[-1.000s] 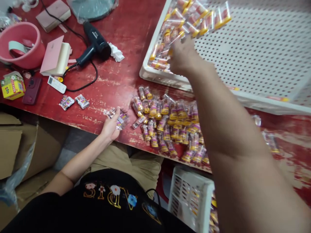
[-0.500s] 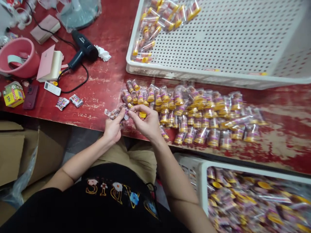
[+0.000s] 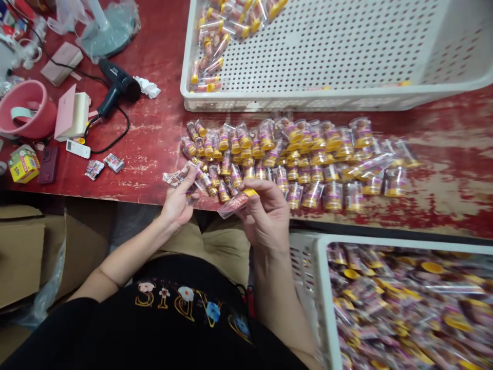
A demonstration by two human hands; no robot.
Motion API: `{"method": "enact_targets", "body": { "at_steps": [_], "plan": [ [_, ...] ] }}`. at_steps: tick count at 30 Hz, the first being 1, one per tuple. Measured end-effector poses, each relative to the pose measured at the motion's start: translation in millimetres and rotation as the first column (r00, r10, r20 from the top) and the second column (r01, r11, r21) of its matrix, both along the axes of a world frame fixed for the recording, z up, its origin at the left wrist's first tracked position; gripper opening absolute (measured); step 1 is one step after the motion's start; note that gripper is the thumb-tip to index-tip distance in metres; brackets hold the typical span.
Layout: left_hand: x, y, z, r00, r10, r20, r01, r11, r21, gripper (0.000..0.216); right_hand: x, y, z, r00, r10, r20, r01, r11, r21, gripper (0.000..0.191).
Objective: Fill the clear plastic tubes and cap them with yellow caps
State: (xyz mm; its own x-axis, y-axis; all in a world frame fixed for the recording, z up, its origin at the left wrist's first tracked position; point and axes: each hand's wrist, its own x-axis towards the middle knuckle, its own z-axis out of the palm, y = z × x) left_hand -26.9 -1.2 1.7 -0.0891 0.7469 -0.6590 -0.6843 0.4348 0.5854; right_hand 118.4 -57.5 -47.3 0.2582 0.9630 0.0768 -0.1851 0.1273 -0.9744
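My left hand [image 3: 178, 204] is closed around a bunch of small printed plastic sleeves [image 3: 175, 178], held over the table's front edge. To its right, my right hand [image 3: 268, 216] pinches a clear plastic tube [image 3: 235, 204] by its yellow-capped end. The tube lies tilted, its clear end pointing down and left, with red print showing on it. Just beyond both hands, many similar labelled tubes [image 3: 266, 134] with yellow caps lie in rough rows on the red table [image 3: 154, 139].
A white perforated crate [image 3: 308, 61] at the back holds tubes in its left corner. Another white crate [image 3: 322, 288], full of packed tubes, sits below the table at right. A hair dryer [image 3: 117, 85], pink bowl [image 3: 48, 110], and two sleeve stacks [image 3: 114, 162] are at left.
My right hand has moved away from my left, to the right and toward me, bringing a tube into clear view. My left hand keeps the sleeves. The view has shifted slightly.
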Motion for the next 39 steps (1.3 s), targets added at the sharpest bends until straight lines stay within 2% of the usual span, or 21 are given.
{"method": "enact_targets", "body": {
  "at_steps": [3, 6, 8, 9, 12, 14, 16, 18, 21, 24, 26, 27, 29, 31, 34, 36, 39],
  "plan": [
    [6, -5, -1.4, 0.999, -0.043, -0.01, 0.043, 0.999, 0.025, 0.015, -12, 6, 0.5, 0.993, 0.1, 0.056, -0.095, 0.993, -0.074, 0.031],
    [9, -11, -3.5, 0.994, -0.109, -0.013, 0.11, 0.992, 0.067, 0.015, -25, 19, 1.1, 0.969, 0.007, 0.249, -0.002, 1.0, -0.02, 0.028],
    [8, -12, -4.1, 0.993, -0.113, -0.027, 0.115, 0.991, 0.067, 0.02, -27, 26, 0.2, 0.956, -0.04, 0.292, 0.034, 0.999, 0.024, 0.036],
    [6, -12, -3.9, 0.994, -0.104, -0.041, 0.106, 0.992, 0.067, 0.023, -26, 28, -0.7, 0.967, -0.019, 0.254, 0.017, 1.0, 0.01, 0.039],
    [1, -8, -2.1, 0.994, -0.081, -0.066, 0.086, 0.994, 0.067, 0.028, -18, 24, -2.9, 0.998, 0.059, -0.01, -0.06, 0.997, -0.057, 0.042],
    [-1, -6, -0.7, 0.995, -0.086, -0.042, 0.088, 0.994, 0.063, 0.03, -14, 16, -1.6, 0.993, 0.032, -0.118, -0.039, 0.998, -0.056, 0.04],
    [0, -6, -0.1, 0.996, -0.085, -0.014, 0.086, 0.995, 0.054, 0.031, -13, 9, 2.0, 0.995, -0.013, -0.099, 0.011, 1.0, -0.02, 0.036],
    [3, -7, -0.1, 0.996, -0.086, -0.001, 0.086, 0.996, 0.039, 0.033, -16, 4, 5.8, 0.998, -0.06, -0.013, 0.06, 0.998, 0.02, 0.03],
    [7, -11, 0.2, 0.99, -0.139, 0.034, 0.138, 0.99, 0.026, 0.034, -25, 2, 7.7, 0.973, -0.212, 0.094, 0.205, 0.976, 0.079, 0.025],
    [10, -14, 2.3, 0.98, -0.198, 0.036, 0.196, 0.979, 0.052, 0.035, -34, -2, 5.2, 0.881, -0.448, 0.151, 0.417, 0.887, 0.2, 0.024],
    [10, -17, 4.2, 0.978, -0.208, 0.0, 0.207, 0.974, 0.089, 0.037, -36, -8, 3.5, 0.83, -0.524, 0.192, 0.461, 0.838, 0.293, 0.024],
    [10, -18, 5.1, 0.978, -0.206, -0.026, 0.208, 0.972, 0.111, 0.038, -37, -12, 3.2, 0.825, -0.522, 0.216, 0.443, 0.835, 0.326, 0.024],
    [10, -19, 6.5, 0.976, -0.203, -0.085, 0.213, 0.967, 0.141, 0.041, -35, -20, 3.7, 0.853, -0.452, 0.261, 0.349, 0.866, 0.357, 0.025],
    [9, -21, 7.0, 0.967, -0.219, -0.134, 0.238, 0.959, 0.153, 0.046, -32, -25, 5.7, 0.899, -0.332, 0.287, 0.227, 0.912, 0.342, 0.03],
    [7, -25, 6.9, 0.948, -0.263, -0.178, 0.295, 0.936, 0.192, 0.052, -28, -25, 9.8, 0.936, -0.218, 0.277, 0.132, 0.945, 0.299, 0.044],
    [6, -29, 6.6, 0.936, -0.282, -0.213, 0.331, 0.909, 0.252, 0.054, -27, -22, 12.7, 0.925, -0.237, 0.298, 0.143, 0.942, 0.305, 0.048],
    [4, -35, 6.3, 0.918, -0.298, -0.262, 0.375, 0.868, 0.326, 0.061, -28, -18, 17.6, 0.883, -0.336, 0.328, 0.22, 0.913, 0.344, 0.043]
  ]
}}
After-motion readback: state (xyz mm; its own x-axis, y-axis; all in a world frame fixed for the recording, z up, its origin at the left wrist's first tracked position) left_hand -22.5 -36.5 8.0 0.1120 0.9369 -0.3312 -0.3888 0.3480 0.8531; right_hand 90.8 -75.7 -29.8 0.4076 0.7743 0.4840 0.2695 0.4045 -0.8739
